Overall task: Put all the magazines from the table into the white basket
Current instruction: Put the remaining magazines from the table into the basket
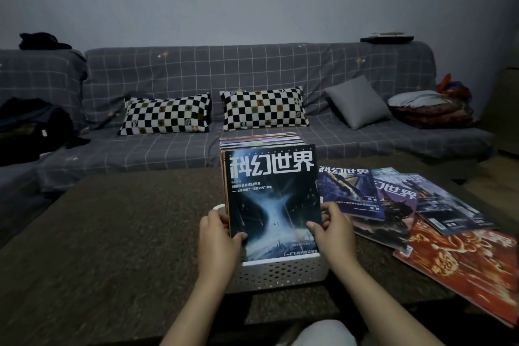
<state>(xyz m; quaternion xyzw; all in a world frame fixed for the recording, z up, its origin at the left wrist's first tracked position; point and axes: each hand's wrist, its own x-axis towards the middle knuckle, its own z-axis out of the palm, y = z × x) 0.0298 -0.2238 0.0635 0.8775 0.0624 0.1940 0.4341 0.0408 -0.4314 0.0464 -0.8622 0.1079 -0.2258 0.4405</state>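
A white perforated basket stands on the dark table right in front of me. Several magazines stand upright inside it. The frontmost is a dark blue magazine with large white characters and a pale vortex on its cover. My left hand grips its left edge and my right hand grips its right edge, both just above the basket rim. Several more magazines lie fanned out flat on the table to the right: a purple one, a blue one and a red one.
A grey checked sofa runs behind the table, with two chequered pillows, a grey cushion and piled cloth at both ends. The red magazine overhangs the table's near right edge. My knee shows at the bottom.
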